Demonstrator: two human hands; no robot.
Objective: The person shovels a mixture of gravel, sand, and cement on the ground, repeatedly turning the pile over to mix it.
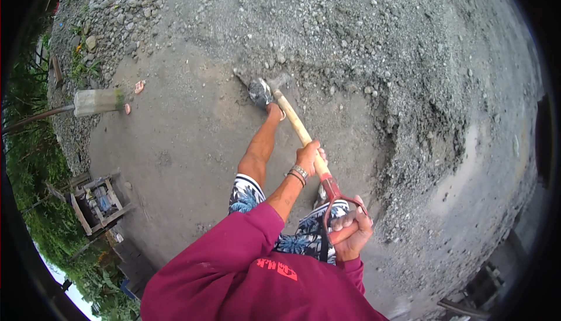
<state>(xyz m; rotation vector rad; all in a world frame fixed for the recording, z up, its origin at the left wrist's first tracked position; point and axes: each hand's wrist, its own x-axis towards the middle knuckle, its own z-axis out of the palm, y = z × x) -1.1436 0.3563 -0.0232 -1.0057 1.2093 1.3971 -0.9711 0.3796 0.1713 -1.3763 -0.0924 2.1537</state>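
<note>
A shovel with a pale wooden shaft [295,121] and a red D-shaped handle slants away from me toward the gravel. My left hand [308,157], a watch and dark band on its wrist, is wrapped round the shaft just above the red socket. Closed on the handle's crossbar is my right hand [353,233], close to my body. At the shaft's far end the grey blade [281,80] meets the gravel's edge, partly hidden. Beside it stands my left foot in a dark, mud-smeared shoe [260,93].
A broad heap of grey gravel [374,35] spreads ahead and to the right, with a dug-out edge. Larger stones [125,17] lie at far left. A pale block-like post [98,102], reddish fragments [139,87] and a wooden frame [100,205] stand or lie left.
</note>
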